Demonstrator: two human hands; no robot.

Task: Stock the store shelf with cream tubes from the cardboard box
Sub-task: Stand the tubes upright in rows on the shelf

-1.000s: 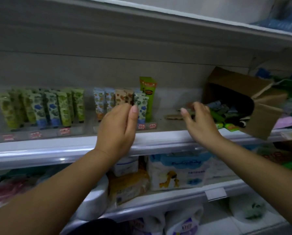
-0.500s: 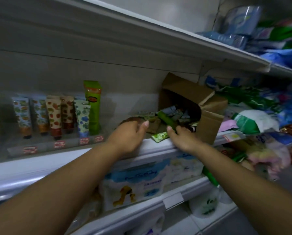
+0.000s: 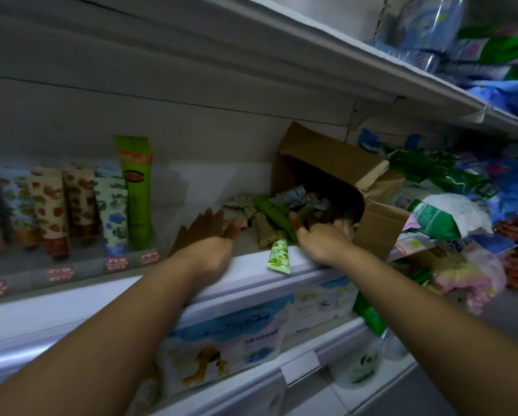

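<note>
A brown cardboard box (image 3: 336,172) lies on its side on the shelf (image 3: 245,267), its mouth facing left. Several cream tubes (image 3: 277,216) spill out of it, and a pale green tube (image 3: 278,255) lies at the shelf's front edge. My left hand (image 3: 209,244) reaches over the shelf left of the pile, its fingers straight and motion-blurred, holding nothing. My right hand (image 3: 321,237) is in the pile at the box's mouth, with its fingers bent down among the tubes and its fingertips hidden. Patterned tubes (image 3: 52,214) and a tall green tube (image 3: 136,187) stand upright at the left.
Red price tags (image 3: 116,262) run along the shelf front under the standing tubes. Packs of baby wipes (image 3: 227,334) fill the shelf below. Bagged goods (image 3: 441,217) crowd the right beside the box. The upper shelf (image 3: 372,70) overhangs, carrying plastic-wrapped packs (image 3: 432,22).
Both hands moved right, from the row of standing tubes to the spilled tubes at the box. My view swung right with them, and the right hand went deeper into the pile.
</note>
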